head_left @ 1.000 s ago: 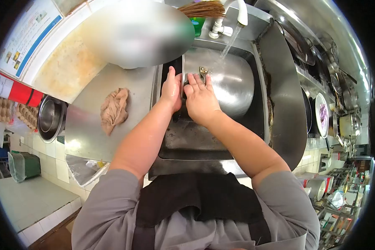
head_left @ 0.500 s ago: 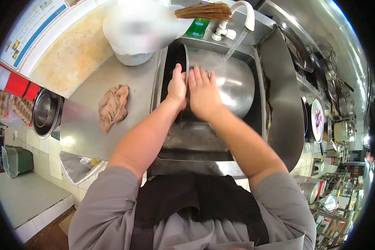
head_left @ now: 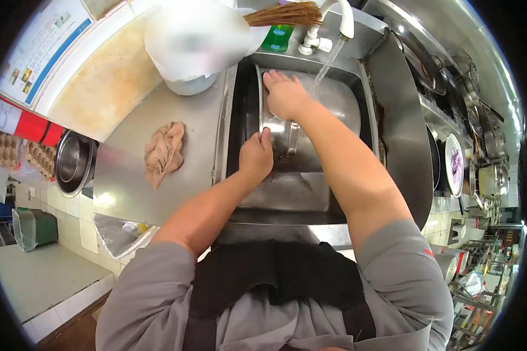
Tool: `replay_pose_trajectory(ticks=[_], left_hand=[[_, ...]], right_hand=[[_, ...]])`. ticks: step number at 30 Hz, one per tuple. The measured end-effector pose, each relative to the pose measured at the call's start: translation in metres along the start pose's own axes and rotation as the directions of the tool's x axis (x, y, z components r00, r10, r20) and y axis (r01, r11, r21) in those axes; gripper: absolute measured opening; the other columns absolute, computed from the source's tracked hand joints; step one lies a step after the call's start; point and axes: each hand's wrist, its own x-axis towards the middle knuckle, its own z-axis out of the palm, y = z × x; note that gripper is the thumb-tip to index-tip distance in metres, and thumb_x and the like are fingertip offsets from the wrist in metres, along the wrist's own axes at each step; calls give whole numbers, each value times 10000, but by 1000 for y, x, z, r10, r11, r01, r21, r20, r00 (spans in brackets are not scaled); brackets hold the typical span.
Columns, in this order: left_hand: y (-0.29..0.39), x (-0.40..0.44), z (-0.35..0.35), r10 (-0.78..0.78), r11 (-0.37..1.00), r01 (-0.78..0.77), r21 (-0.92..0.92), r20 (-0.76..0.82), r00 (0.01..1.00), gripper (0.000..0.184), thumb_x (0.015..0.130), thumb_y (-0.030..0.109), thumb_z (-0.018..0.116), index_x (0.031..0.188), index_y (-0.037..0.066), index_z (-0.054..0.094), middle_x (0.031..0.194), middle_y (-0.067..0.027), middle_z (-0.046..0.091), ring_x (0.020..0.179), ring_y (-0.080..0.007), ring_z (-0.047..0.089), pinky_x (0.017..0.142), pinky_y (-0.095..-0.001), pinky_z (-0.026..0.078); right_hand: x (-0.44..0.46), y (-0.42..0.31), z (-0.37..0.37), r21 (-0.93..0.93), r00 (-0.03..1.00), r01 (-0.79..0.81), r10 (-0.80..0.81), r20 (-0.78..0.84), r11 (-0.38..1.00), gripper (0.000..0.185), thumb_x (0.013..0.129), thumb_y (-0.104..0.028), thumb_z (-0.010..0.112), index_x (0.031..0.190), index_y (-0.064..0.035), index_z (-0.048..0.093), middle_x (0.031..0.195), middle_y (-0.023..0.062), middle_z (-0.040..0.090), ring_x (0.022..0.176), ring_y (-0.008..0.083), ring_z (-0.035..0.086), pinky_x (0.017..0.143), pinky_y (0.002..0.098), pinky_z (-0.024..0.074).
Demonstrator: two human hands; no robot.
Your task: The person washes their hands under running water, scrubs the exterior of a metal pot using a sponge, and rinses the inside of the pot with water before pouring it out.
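A large steel pot (head_left: pixel 336 111) lies tipped on its side in the sink (head_left: pixel 357 193), its rim facing left and a loop handle (head_left: pixel 293 137) showing on its wall. My left hand (head_left: pixel 256 157) grips the near part of the rim, thumb up along the edge; its other fingers are partly hidden. Flat against the outer wall close to the rim rests my right hand (head_left: pixel 286 96), fingers stretched out. From the white faucet (head_left: pixel 346 26) a stream of water falls onto the pot beside my right forearm.
A crumpled brown cloth (head_left: pixel 164 153) lies on the steel counter (head_left: pixel 123 175) at left. Behind it stands a white bucket (head_left: pixel 187 85). A straw brush (head_left: pixel 284 14) and a green soap bottle (head_left: pixel 278 38) sit behind the sink. Pans line a shelf at right.
My left hand has come down and nearer along the rim. My right hand has shifted toward the far end of the pot. The pot has turned, and its handle now shows.
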Motion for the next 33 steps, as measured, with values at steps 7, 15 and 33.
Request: replay_pose_trajectory(ticks=[7, 15, 33], left_hand=[[55, 64, 0, 69, 913, -125, -387, -156, 985, 617, 1047, 446, 359, 884, -74, 650, 839, -272, 668, 831, -432, 641, 756, -472, 466], [57, 129, -12, -211, 805, 268, -530, 168, 963, 685, 1035, 502, 358, 1201, -124, 582, 1205, -285, 624, 1119, -385, 601, 937, -440, 444], [22, 39, 17, 247, 885, -314, -344, -224, 943, 569, 1066, 410, 342, 892, -60, 611, 803, -262, 646, 780, -402, 633, 757, -422, 481]], right_hand=[[-40, 7, -24, -76, 995, 88, -91, -35, 993, 579, 948, -188, 421, 1492, -2, 354, 1575, 164, 334, 1455, 274, 334, 1186, 535, 231], [-114, -23, 18, -270, 974, 54, -109, -196, 961, 605, 917, -154, 437, 1476, 55, 333, 1564, 211, 323, 1444, 330, 339, 1176, 553, 230], [-147, -10, 65, -42, 934, 171, -176, -310, 984, 629, 859, -141, 540, 1456, 0, 399, 1586, 171, 298, 1470, 320, 287, 1185, 544, 217]])
